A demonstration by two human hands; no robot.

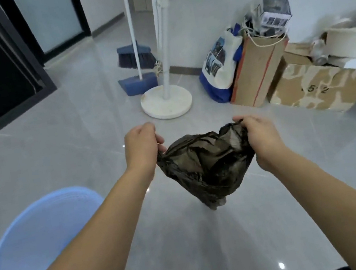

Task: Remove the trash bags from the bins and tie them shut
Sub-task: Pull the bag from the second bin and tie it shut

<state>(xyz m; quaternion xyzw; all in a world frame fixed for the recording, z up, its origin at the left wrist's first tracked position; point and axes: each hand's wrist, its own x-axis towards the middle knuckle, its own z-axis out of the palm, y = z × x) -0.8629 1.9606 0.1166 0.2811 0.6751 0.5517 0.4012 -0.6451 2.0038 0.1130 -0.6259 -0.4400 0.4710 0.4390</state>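
Item: black trash bag (208, 165), hanging above the grey floor (237, 242) between your two hands, out of the bin, mouth not tied.

Your left hand (143, 144) pinches the bag's rim at its 9 o'clock edge, fingers curled. Your right hand (260, 137) grips the rim at 3 o'clock, fingers curled round bunched plastic.

Blue bin (37, 243): on the floor at 8 o'clock from the bag, well apart.

At 12 o'clock: white fan stand (166, 100), blue broom (135, 57) and dustpan (138, 83).

At 2 o'clock: cardboard boxes (320, 87) against the wall.
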